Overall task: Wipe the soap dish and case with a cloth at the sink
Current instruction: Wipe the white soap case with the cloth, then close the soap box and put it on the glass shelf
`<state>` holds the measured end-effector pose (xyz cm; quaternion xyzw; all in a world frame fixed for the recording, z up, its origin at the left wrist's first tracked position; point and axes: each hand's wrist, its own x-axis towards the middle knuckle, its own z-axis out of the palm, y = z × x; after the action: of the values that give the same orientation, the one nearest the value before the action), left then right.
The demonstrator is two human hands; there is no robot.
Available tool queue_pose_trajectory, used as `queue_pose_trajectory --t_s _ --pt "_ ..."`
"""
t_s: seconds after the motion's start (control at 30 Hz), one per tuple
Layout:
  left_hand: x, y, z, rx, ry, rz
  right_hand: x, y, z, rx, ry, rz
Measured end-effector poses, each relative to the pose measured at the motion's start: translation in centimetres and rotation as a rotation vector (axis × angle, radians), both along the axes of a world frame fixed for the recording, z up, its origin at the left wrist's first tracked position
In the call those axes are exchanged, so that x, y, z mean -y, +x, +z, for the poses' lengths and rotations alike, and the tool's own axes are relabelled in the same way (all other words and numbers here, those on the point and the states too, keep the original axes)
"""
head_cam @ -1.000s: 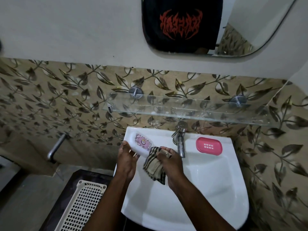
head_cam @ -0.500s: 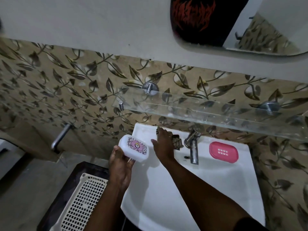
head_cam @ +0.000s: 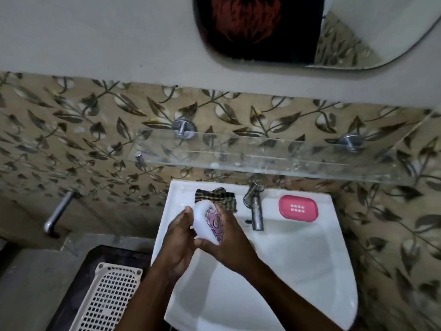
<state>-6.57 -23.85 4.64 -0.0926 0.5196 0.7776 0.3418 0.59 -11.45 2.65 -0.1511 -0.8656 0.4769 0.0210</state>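
Both hands hold a white soap case [head_cam: 205,219] with a purple patterned lid above the left part of the white sink [head_cam: 298,259]. My left hand [head_cam: 177,244] grips its left side and my right hand [head_cam: 229,240] wraps its right side and underside. The striped checked cloth [head_cam: 216,195] lies bunched on the sink's back ledge, just behind the case, with neither hand on it. A pink soap dish [head_cam: 298,208] with a slotted middle rests on the ledge to the right of the metal tap [head_cam: 255,206].
A glass shelf [head_cam: 274,158] juts from the leaf-patterned wall above the sink. A mirror [head_cam: 310,32] hangs higher up. A beige perforated basket [head_cam: 107,299] sits at the lower left beside the sink. A metal pipe [head_cam: 58,211] sticks out of the left wall.
My right hand left the cloth on the back ledge and came back to the soap case. The case, earlier held by my left hand alone, has tilted upright between both hands.
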Motion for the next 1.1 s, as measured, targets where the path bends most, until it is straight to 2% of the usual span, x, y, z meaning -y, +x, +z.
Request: queue_pose_trajectory --t_s 0.07,0.13,0.3,0.4,0.57,0.7,0.83,0.97,1.1 --pt "-1.7 1.1 0.1 -0.072 -0.060 -0.166 -1.3 2.3 0.3 -0.001 0.022 -0.128" --pt "-4.1 2.4 0.8 -0.178 -0.130 -0.298 -3.3 4.5 0.5 0.002 -0.052 -0.262" --pt "-10.6 4.2 1.3 -0.342 -0.308 -0.411 -11.6 7.7 0.2 -0.064 -0.313 -0.651" --pt "-14.9 4.7 0.1 -0.452 -0.417 -0.507 -17.3 8.2 -0.4 -0.036 -0.378 -0.806" --pt "-22.2 4.5 -2.6 -0.764 -0.767 -0.719 -22.9 6.7 -2.3 0.074 -0.485 -0.866" --pt "-25.6 3.9 -4.2 -0.689 -0.969 -0.760 -24.3 5.8 -3.3 0.189 -0.526 -0.830" --pt "-26.8 4.0 -5.6 -0.634 -1.157 -0.825 -24.7 5.4 -3.8 0.216 -0.541 -0.774" --pt "-25.7 4.5 -5.8 -0.751 -1.133 -0.694 -25.1 6.1 -3.0 0.178 -0.597 -0.759" --pt "-22.5 5.2 -5.0 -1.058 -0.857 -0.476 -24.7 8.0 -1.6 0.178 -0.718 -0.704"
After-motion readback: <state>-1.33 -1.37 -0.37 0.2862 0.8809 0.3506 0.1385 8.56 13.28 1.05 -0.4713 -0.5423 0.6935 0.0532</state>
